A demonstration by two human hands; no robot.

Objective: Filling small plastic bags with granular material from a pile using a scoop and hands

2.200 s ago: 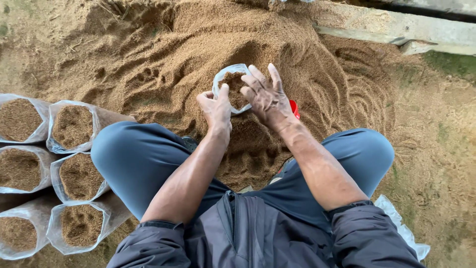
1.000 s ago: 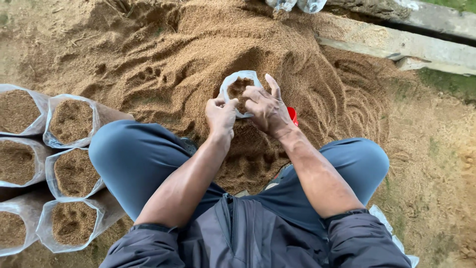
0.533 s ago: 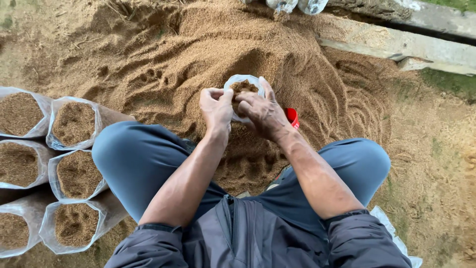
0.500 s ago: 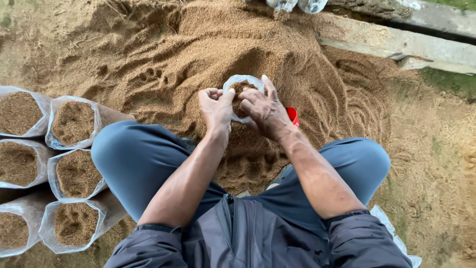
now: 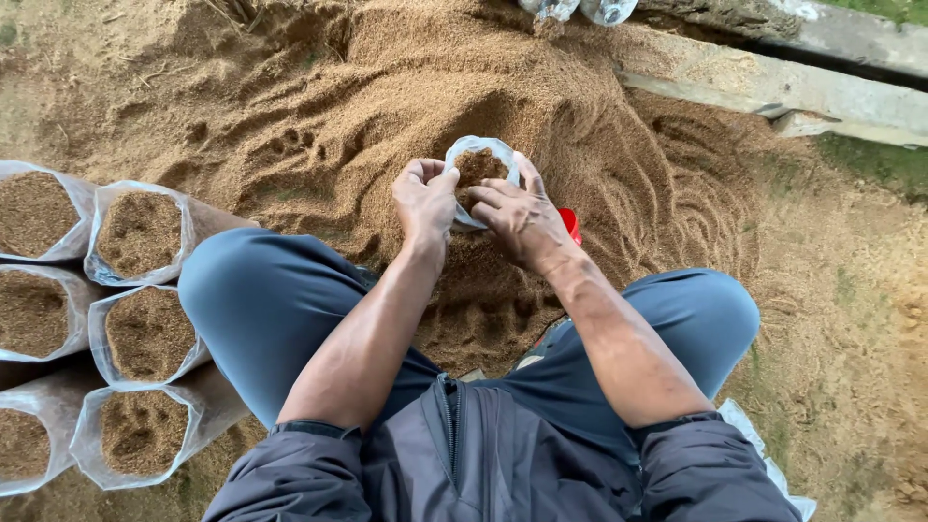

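A small clear plastic bag (image 5: 480,155) part-filled with brown sawdust stands on the big sawdust heap (image 5: 367,116) in front of my knees. My left hand (image 5: 425,198) pinches the bag's left rim with curled fingers. My right hand (image 5: 517,217) lies over the bag's right side, fingers spread across its mouth and resting on the fill. Both hands are dusted with sawdust. A red object (image 5: 570,224) peeks out just behind my right wrist, mostly hidden.
Several filled clear bags (image 5: 140,232) stand in rows at my left, beside my left knee (image 5: 242,290). A concrete kerb (image 5: 773,92) runs along the upper right. More clear plastic (image 5: 764,454) lies by my right leg, and bag ends (image 5: 580,10) show at the top.
My right hand has come down from hovering open above the bag onto its mouth. My left hand has shifted its grip on the rim. The bag has stayed in place.
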